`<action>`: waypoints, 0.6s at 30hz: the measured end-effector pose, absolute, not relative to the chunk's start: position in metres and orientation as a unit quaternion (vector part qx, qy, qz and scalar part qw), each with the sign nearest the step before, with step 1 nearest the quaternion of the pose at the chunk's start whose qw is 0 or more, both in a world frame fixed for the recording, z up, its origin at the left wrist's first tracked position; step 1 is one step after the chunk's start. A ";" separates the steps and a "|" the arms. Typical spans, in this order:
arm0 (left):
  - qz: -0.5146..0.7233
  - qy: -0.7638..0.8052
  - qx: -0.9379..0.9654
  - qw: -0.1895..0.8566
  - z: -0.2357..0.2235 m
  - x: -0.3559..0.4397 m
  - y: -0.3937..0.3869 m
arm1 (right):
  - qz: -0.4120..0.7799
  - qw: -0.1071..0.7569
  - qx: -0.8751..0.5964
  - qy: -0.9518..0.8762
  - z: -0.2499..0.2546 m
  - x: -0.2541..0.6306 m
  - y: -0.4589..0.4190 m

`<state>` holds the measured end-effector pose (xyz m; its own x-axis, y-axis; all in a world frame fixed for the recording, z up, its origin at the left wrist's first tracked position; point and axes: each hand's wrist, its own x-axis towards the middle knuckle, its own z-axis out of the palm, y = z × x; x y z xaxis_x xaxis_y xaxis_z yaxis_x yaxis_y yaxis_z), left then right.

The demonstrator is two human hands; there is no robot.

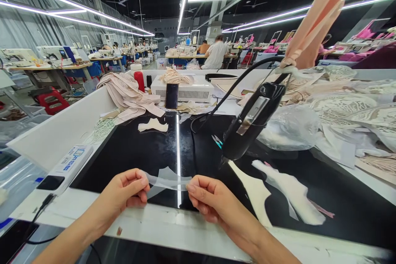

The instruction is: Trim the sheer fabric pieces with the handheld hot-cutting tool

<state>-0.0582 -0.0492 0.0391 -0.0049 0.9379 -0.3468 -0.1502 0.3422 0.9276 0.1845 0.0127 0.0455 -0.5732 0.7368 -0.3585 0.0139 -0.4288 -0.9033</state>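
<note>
The left hand [131, 189] pinched one end of a thin, see-through strip [168, 182], and the right hand [208, 198] pinched the other end, so it ran between them, above the black tabletop [105, 161]. To the right lay a cream piece [252, 187] and, near it, a white piece [286, 192]. Small blue-green snips [218, 142] lay farther back, beside a big black tool [247, 126]
</note>
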 end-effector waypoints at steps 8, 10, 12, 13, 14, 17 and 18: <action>0.475 0.529 0.335 0.618 0.037 -0.057 -0.052 | 0.758 0.224 -0.379 -0.481 0.041 0.182 0.004; 0.483 0.532 0.354 0.599 0.037 -0.054 -0.054 | 0.729 0.197 -0.375 -0.538 0.042 0.183 0.000; 0.496 0.523 0.389 0.574 0.037 -0.050 -0.058 | 0.703 0.160 -0.355 -0.594 0.043 0.186 -0.001; 0.504 0.510 0.414 0.560 0.037 -0.049 -0.060 | 0.693 0.153 -0.345 -0.614 0.044 0.189 -0.001; 0.513 0.493 0.442 0.546 0.036 -0.047 -0.062 | 0.686 0.159 -0.337 -0.625 0.045 0.191 0.000; 0.534 0.431 0.526 0.503 0.034 -0.047 -0.069 | 0.673 0.240 -0.348 -0.607 0.046 0.198 0.004; 0.534 0.411 0.554 0.489 0.033 -0.048 -0.071 | 0.669 0.266 -0.360 -0.594 0.046 0.199 0.005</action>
<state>-0.0477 -0.0710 0.0327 0.0917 0.9777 0.1890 -0.0668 -0.1833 0.9808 0.1988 0.0051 0.0456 -0.5994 0.7831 -0.1655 0.0718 -0.1534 -0.9856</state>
